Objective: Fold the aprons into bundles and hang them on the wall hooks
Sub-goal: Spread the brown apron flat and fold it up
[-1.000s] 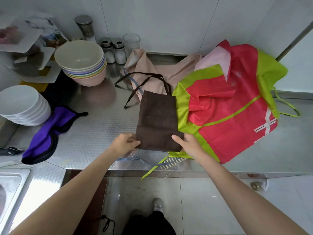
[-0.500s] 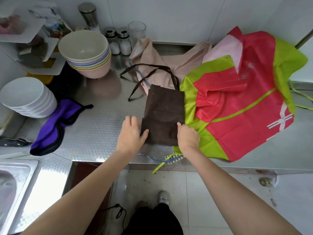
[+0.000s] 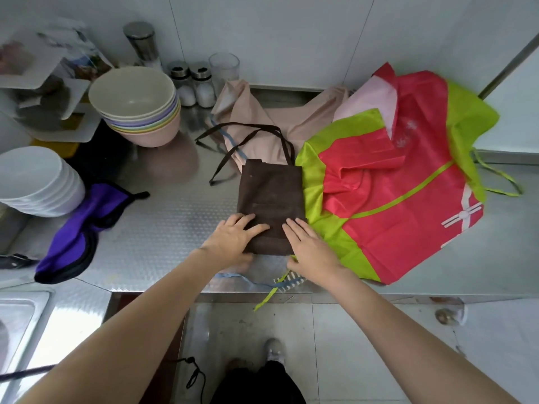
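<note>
Pressing flat, left hand (image 3: 233, 240) and right hand (image 3: 309, 246) smooth the rectangular brown apron (image 3: 271, 196).

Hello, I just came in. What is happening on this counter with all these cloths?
A person is folding aprons on a steel counter. Both hands lie flat on the near end of a folded brown apron: the left hand on its left part, the right hand on its right, fingers straight, pressing it down. Its straps trail loose toward the wall. A red and green apron and a beige apron lie unfolded beside and behind it.
</note>
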The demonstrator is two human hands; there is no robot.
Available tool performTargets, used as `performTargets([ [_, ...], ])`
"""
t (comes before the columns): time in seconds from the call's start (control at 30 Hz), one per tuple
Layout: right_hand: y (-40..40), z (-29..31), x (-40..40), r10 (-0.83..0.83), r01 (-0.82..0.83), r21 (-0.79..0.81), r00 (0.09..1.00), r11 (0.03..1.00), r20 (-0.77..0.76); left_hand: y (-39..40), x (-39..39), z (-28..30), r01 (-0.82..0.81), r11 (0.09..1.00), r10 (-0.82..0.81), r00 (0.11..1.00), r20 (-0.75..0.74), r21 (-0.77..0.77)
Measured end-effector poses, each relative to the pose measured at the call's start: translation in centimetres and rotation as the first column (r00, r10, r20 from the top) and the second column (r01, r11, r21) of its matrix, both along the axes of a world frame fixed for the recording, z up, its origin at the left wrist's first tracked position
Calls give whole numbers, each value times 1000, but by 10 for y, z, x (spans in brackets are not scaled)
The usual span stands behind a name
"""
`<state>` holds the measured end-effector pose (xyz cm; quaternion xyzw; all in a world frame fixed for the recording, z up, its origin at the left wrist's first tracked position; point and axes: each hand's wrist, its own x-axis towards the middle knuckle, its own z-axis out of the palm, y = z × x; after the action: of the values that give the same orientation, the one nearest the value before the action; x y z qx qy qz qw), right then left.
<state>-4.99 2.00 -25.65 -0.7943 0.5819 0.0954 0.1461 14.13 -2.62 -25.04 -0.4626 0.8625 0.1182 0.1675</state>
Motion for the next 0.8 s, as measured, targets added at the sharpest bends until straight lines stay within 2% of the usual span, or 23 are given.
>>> performTargets([
  [0.03, -6, 2, 0, -5, 6, -17, 1000, 1000, 29, -1, 2, 1, -40, 999, 40, 998, -46, 0],
  [0.1, -20, 12, -1, -90, 86, 30, 983, 996, 163, -6, 9, 5, -190, 980, 197, 950, -244, 54],
  [0.17, -31, 22, -7, -226, 180, 161, 911, 971, 345, -12, 18, 9, -321, 924, 380, 823, -422, 207],
  [0.2, -34, 24, -9, -265, 194, 206, 872, 959, 413, -14, 22, 10, -354, 895, 443, 773, -453, 272],
  [0.3, -36, 24, -14, -301, 207, 250, 845, 946, 441, -10, 26, 12, -397, 818, 565, 691, -450, 417],
  [0.4, -46, 19, -10, -337, 263, 243, 874, 934, 349, -8, 24, 8, -480, 713, 699, 543, -466, 511],
  [0.57, -57, 14, 0, -311, 281, 206, 942, 937, 127, -11, 12, 6, -599, 697, 717, 574, -396, 394],
  [0.67, -55, 15, 7, -312, 293, 193, 947, 936, 74, -11, 5, 5, -649, 690, 721, 577, -385, 321],
  [0.73, -50, 16, 12, -372, 351, 219, 926, 910, 60, -10, 1, 3, -640, 736, 671, 651, -354, 219],
  [0.77, -45, 16, 14, -374, 362, 175, 926, 916, 43, -10, -1, 4, -630, 760, 643, 692, -328, 161],
  [0.8, -38, 16, 15, -338, 338, 47, 941, 940, 12, -9, -3, 6, -611, 789, 601, 742, -297, 68],
])
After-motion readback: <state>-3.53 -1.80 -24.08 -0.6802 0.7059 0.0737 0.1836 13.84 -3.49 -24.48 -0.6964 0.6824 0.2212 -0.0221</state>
